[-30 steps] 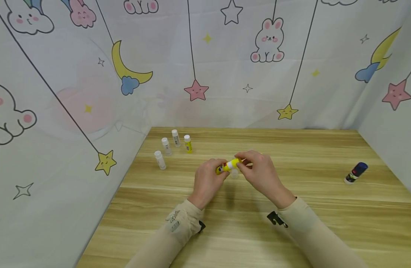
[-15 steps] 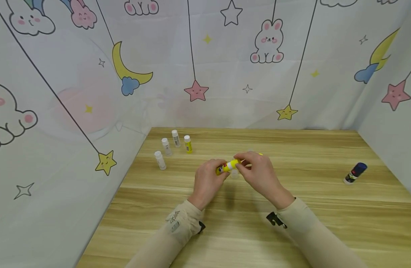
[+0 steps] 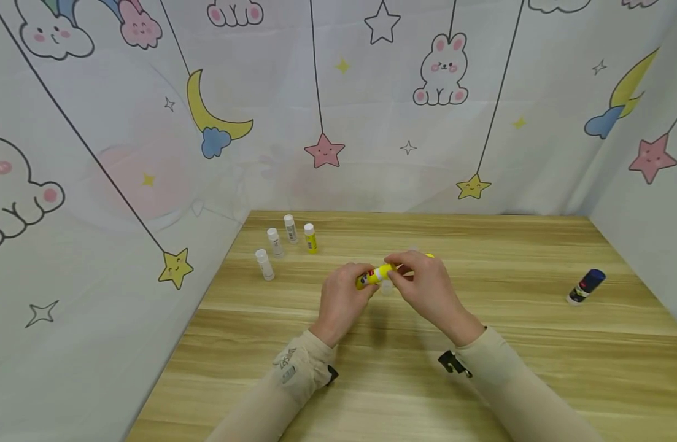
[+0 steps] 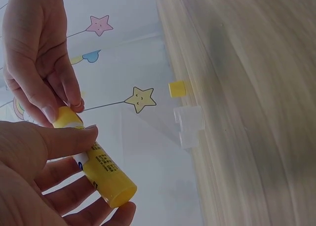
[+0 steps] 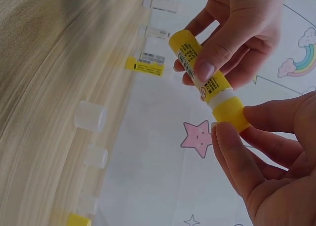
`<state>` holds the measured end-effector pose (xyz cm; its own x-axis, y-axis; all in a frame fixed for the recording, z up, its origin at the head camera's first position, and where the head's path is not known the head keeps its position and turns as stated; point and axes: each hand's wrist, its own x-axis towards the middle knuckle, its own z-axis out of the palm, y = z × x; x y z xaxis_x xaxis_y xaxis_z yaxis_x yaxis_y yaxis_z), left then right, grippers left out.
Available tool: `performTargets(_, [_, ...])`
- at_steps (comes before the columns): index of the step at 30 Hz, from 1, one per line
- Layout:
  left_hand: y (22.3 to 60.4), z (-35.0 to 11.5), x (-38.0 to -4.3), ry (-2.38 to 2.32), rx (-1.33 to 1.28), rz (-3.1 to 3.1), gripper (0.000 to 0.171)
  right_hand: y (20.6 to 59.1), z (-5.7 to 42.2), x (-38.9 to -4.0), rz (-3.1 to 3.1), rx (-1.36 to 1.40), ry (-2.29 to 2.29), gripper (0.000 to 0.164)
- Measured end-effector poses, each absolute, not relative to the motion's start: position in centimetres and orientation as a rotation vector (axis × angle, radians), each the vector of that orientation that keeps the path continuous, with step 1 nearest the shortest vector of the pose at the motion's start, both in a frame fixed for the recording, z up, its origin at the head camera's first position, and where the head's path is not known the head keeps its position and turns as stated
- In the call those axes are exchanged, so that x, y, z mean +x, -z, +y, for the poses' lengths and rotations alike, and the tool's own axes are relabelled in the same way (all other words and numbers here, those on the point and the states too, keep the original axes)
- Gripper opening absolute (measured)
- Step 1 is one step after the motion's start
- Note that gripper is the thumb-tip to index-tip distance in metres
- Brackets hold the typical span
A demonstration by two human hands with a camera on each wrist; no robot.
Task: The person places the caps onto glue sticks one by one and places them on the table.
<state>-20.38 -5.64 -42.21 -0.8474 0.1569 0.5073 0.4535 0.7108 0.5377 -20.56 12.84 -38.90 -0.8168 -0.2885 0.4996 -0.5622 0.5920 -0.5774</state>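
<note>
A yellow glue stick (image 3: 375, 275) is held tilted above the table between both hands. My left hand (image 3: 340, 301) grips its printed body, thumb along the label in the right wrist view. Thumb and fingertips of my right hand (image 3: 429, 285) pinch the yellow end piece (image 5: 230, 113), just past a white band. Beyond the hands on the table are translucent caps (image 5: 90, 116) and a small yellow cap (image 4: 177, 89); in the head view the right hand partly hides them.
Several glue sticks stand at the back left: white ones (image 3: 264, 265) and a yellow one (image 3: 311, 239) with a white top. Far right stands a glue stick (image 3: 585, 287) with a dark blue upper part. A printed curtain (image 3: 366, 178) borders the wooden table (image 3: 537, 368).
Both hands keep their hold on the glue stick. The right hand's fingers have shifted slightly at its end, and a yellow cap shows more behind that hand.
</note>
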Motion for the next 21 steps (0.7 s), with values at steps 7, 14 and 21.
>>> performTargets(7, [42.21, -5.56, -20.29, 0.960, -0.472, -2.493, 0.028, 39.01, 12.78, -20.52, -2.474, 0.688, -1.060, 0.020])
performTargets(14, [42.04, -5.34, -20.22, 0.965, -0.467, -2.524, 0.028, 39.10, 12.82, -20.45, -2.475, 0.665, -1.052, 0.021])
performTargets(21, [42.06, -5.46, -20.16, 0.938, -0.451, -2.527, 0.028, 39.10, 12.67, -20.51, -2.486, 0.683, -1.047, 0.020])
